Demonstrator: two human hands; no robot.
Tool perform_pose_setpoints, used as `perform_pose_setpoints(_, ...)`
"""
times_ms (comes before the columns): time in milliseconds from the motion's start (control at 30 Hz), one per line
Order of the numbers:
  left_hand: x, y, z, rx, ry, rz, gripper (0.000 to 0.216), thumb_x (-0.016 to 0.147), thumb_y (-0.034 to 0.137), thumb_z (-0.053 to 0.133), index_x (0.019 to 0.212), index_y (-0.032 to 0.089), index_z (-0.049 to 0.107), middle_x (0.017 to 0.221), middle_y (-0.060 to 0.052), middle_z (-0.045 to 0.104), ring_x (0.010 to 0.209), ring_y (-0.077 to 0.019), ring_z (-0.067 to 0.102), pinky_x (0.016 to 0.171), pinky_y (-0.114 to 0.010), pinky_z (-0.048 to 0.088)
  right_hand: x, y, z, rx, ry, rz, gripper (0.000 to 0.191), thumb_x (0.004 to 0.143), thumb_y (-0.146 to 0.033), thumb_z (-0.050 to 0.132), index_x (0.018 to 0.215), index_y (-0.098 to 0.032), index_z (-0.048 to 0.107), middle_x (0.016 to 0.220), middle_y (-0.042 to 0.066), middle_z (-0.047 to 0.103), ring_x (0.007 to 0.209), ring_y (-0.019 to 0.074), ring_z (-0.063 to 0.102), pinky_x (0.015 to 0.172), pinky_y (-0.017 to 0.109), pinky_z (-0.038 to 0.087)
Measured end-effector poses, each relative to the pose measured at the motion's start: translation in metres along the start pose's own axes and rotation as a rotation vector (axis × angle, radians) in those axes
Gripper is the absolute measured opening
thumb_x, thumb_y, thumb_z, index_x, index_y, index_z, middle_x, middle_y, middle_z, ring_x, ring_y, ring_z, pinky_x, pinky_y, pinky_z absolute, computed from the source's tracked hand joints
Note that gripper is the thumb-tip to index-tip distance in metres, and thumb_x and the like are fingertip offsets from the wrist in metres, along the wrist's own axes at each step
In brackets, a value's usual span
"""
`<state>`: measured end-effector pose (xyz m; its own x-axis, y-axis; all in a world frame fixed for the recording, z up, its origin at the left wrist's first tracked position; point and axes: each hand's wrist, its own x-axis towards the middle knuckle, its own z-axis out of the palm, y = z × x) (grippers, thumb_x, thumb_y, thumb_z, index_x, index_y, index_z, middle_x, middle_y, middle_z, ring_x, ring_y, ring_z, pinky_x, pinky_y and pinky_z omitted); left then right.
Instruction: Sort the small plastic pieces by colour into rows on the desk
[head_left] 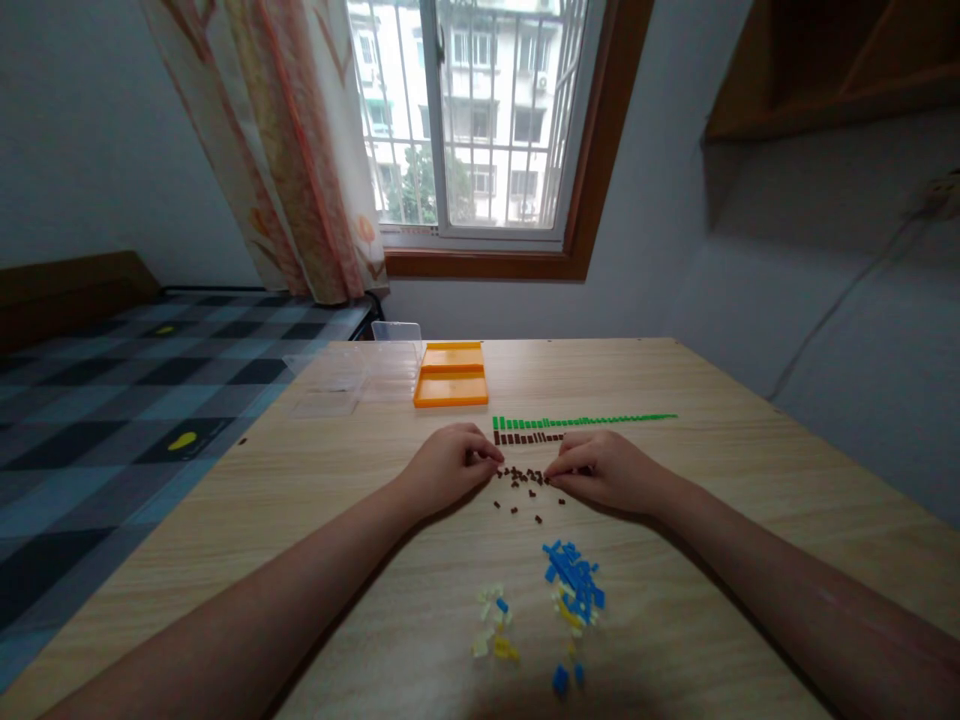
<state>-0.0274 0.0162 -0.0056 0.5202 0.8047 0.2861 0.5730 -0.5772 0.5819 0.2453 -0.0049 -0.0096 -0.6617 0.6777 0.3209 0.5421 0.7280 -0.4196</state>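
Observation:
Small brown building bricks lie loosely scattered on the table between my two hands. My left hand rests at their left side, fingers curled and fingertips pressed together; whether a brick is in them is too small to tell. On the right side, my right hand has thumb and forefinger pinched at the edge of the scatter, and what they hold, if anything, cannot be made out. Just beyond the hands runs a row of brown bricks, its right end hidden behind my right hand. Behind it stretches a longer row of green bricks.
Nearer me lie a heap of blue bricks and some yellow pieces with pale ones. An orange tray and clear plastic boxes stand at the table's far left. A bed adjoins the left side.

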Motion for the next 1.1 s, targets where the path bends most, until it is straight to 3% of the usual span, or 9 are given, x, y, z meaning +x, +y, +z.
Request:
perform_pose_setpoints(267,0.0,0.001,0.0,-0.001,0.007,-0.068,0.017,0.082,0.018,0.064,0.089,0.018,0.08,0.083,-0.004,0.068,0.07,-0.0142,0.059,0.065,-0.026,0.045,0.0,0.0,-0.005,-0.069,-0.06,0.029,0.017,0.092,-0.018,0.062,0.093,-0.021,0.079,0.084,0.004,0.071,0.077,0.0149,0.064,0.071,0.025,0.045)
perform_pose_setpoints(433,0.0,0.003,-0.001,-0.032,0.017,-0.08,0.019,0.083,0.015,0.063,0.089,0.019,0.08,0.083,-0.003,0.068,0.067,-0.0137,0.058,0.066,-0.026,0.045,-0.004,-0.002,-0.014,-0.086,-0.014,0.069,0.024,0.095,-0.018,0.056,0.108,-0.022,0.076,0.098,0.007,0.07,0.085,0.016,0.064,0.075,0.027,0.046)
perform_pose_setpoints(600,0.0,0.003,-0.001,-0.042,0.066,-0.095,0.019,0.082,0.012,0.063,0.09,0.019,0.079,0.084,-0.003,0.072,0.071,-0.0146,0.06,0.069,-0.027,0.047,-0.003,-0.01,-0.015,-0.009,-0.058,0.177,0.012,0.088,-0.022,0.066,0.083,-0.018,0.076,0.077,0.003,0.067,0.066,0.0128,0.059,0.061,0.024,0.042)
perform_pose_setpoints(900,0.002,-0.003,0.0,-0.059,0.119,-0.097,0.019,0.084,0.013,0.061,0.089,0.019,0.078,0.087,-0.003,0.076,0.079,-0.0173,0.066,0.075,-0.029,0.05,-0.001,-0.009,-0.005,-0.071,-0.046,0.182,0.013,0.088,-0.022,0.066,0.087,-0.019,0.079,0.078,0.004,0.07,0.068,0.0138,0.061,0.064,0.025,0.043)
perform_pose_setpoints(1100,0.002,-0.005,0.0,-0.061,0.143,-0.115,0.018,0.084,0.015,0.06,0.089,0.019,0.078,0.085,-0.002,0.076,0.074,-0.0167,0.065,0.072,-0.029,0.049,-0.001,0.004,-0.04,-0.124,0.043,0.192,0.017,0.09,-0.025,0.063,0.087,-0.019,0.079,0.077,0.004,0.071,0.067,0.014,0.062,0.062,0.025,0.043)
